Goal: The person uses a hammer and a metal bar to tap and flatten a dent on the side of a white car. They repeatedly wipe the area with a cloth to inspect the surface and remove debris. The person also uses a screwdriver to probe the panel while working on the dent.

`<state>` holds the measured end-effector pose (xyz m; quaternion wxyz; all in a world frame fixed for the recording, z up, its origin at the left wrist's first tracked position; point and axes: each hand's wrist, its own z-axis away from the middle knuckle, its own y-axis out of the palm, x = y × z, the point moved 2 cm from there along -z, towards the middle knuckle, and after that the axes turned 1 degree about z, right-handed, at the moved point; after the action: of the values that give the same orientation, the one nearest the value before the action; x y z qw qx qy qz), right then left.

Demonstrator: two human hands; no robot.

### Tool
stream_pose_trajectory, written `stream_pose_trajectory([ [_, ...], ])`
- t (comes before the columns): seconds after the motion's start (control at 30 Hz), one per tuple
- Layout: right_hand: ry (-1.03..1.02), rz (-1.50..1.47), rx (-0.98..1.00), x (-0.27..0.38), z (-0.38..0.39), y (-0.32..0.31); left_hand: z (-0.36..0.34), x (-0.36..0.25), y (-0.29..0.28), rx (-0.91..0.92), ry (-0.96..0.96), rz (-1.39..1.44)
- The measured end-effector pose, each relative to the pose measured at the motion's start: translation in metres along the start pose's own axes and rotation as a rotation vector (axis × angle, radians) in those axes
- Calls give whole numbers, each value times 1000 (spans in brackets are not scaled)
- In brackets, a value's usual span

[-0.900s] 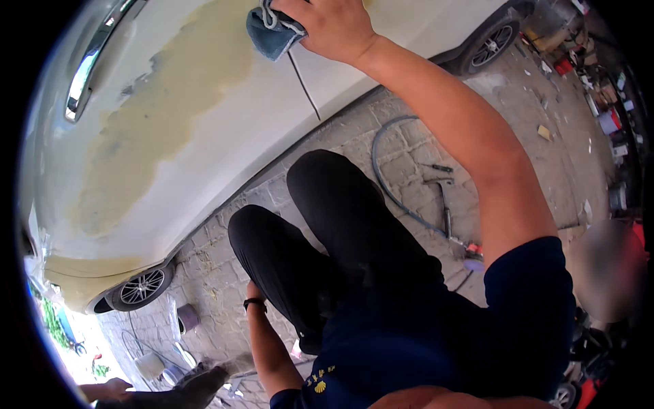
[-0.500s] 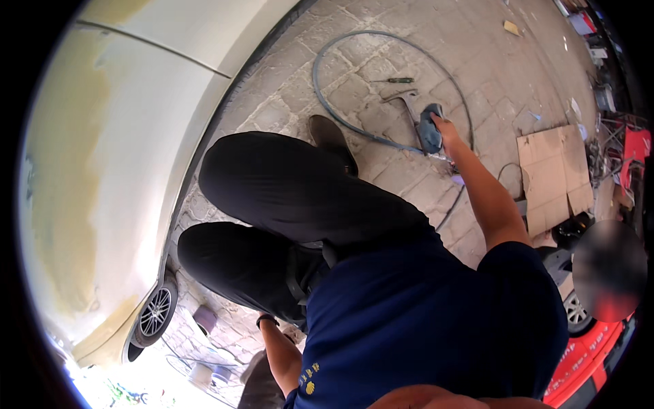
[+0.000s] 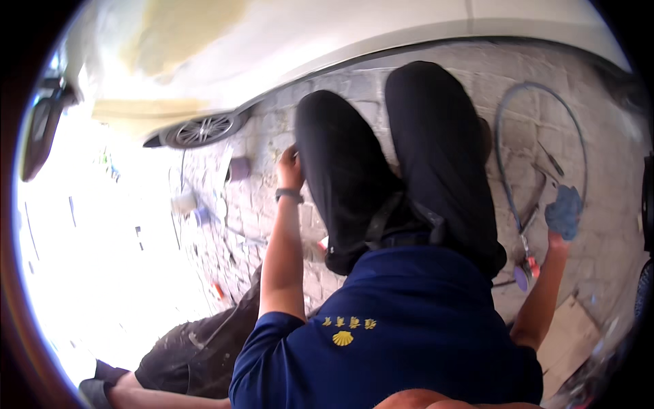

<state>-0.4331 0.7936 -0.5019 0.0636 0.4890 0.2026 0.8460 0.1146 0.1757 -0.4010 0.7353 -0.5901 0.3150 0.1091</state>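
Note:
My right hand (image 3: 558,240) is out at the right, low over the paving, closed around a crumpled blue-grey cloth (image 3: 564,210) that hides most of its fingers. Beside the cloth lie a hammer (image 3: 540,187) and a dark-handled screwdriver (image 3: 553,161), within a loop of grey hose (image 3: 501,146). At the hose's end, close to my right forearm, is a fitting with a red part (image 3: 532,264) and a purple disc (image 3: 521,277). My left hand (image 3: 290,169) is by my left knee, fingers curled; the knee partly covers them, and anything inside is hidden.
A pale car body (image 3: 327,34) with yellowish patches runs across the top, its wheel (image 3: 204,129) at the left. A purple-grey container (image 3: 238,168) stands near that wheel. Another person's dark-clothed leg (image 3: 194,347) is at lower left. Cardboard (image 3: 567,334) lies at lower right.
The whole view has swung, so the car now lies across the top. My right hand, with the cloth, appears drawn slightly away from the hammer; my left hand has come into view.

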Motion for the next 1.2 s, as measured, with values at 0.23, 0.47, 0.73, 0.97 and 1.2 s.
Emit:
stream_pose_trajectory([
  [0.23,-201,106,706,64,81,348,93,-237,-69,-137,492,827],
  [0.47,-1505,969,1297,22,275,544,116,-288,-40,253,352,1586],
  [0.73,-1348,842,1957,3,268,585,70,-202,-92,-109,-125,1861],
  [0.97,-439,497,1523,8,126,549,103,-3,-278,-230,114,1625],
  [1.2,68,42,1348,6,93,547,161,91,-183,-293,-401,1521],
])
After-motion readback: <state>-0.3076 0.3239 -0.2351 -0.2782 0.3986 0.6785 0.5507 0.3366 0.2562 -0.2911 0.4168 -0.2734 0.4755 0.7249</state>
